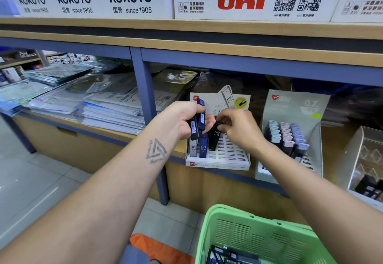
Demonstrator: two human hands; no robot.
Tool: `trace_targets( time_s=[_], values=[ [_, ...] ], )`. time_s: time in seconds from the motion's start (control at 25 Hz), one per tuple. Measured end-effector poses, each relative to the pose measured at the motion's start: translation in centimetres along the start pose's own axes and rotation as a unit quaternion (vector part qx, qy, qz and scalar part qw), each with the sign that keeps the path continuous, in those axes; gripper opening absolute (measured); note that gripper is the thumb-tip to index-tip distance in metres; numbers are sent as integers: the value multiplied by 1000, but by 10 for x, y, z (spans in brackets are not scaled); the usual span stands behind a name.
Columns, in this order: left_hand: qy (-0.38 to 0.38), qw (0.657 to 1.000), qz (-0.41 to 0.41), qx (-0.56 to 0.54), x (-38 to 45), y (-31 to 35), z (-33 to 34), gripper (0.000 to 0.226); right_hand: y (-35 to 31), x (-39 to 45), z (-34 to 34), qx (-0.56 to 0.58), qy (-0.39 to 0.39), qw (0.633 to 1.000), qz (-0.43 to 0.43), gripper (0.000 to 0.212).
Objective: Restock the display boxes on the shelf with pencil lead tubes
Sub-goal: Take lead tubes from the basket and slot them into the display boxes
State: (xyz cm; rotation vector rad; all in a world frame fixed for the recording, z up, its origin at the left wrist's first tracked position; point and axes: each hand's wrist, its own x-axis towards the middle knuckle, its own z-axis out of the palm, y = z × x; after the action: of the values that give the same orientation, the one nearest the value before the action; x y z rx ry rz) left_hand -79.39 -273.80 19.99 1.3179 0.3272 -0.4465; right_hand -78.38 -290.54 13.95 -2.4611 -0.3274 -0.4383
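A stationery shop aisle is shown, with a wooden shelf [269, 131] set in a blue-grey frame below rows of branded pen displays. At the centre of the view, a black lead tube [215, 137] marked HB 0.5 is pinched at its upper end by the curled fingers of the right hand [238, 128], its lower end standing in the slotted tray of the white display box [226, 158]. A small bundle of dark blue and black tubes [198, 121] is gripped in the left hand [187, 118], which is held just beside the right hand, above the box's left rear corner. Two more tubes, a grey tube [193, 149] and a blue tube [203, 148], are seen upright in the front-left slots, beside the black one; most of the remaining slots are unfilled. Near to the right, a grey-green display box [294, 108] marked 0.7 is stocked with rows of pastel tubes. Stacks of plastic-wrapped paper goods [99, 106] are laid out in the bay on the left. In the foreground, a green plastic basket [255, 236] is seen, with further dark tubes lying in its bottom.
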Motion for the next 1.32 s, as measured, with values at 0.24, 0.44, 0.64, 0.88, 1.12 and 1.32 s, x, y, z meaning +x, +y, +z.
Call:
trace_targets(
  time_s=[0.24, 0.44, 0.64, 0.88, 1.12, 1.32],
  values=[
    [1, 1000, -1, -12, -1, 2, -4, 19, 2, -8, 11, -14, -35, 999, -14, 15],
    [-8, 1000, -11, -11, -2, 2, -4, 21, 5, -8, 16, -74, -4, 996, -48, 25],
    [-44, 999, -23, 0, -4, -1, -4, 22, -1, -2, 3, 93, 30, 994, 49, 20],
    [-114, 992, -9, 48, -9, -10, 7, 19, -20, 1, -27, 414, -36, 893, 171, 10],
    [-124, 991, -38, 26, -5, -10, 8, 19, -11, 2, -34, 535, -45, 814, 223, 15],
    [-101, 993, -39, 37, -3, -11, 9, 11, -17, 2, -34, 522, -49, 824, 213, 17]
  ],
)
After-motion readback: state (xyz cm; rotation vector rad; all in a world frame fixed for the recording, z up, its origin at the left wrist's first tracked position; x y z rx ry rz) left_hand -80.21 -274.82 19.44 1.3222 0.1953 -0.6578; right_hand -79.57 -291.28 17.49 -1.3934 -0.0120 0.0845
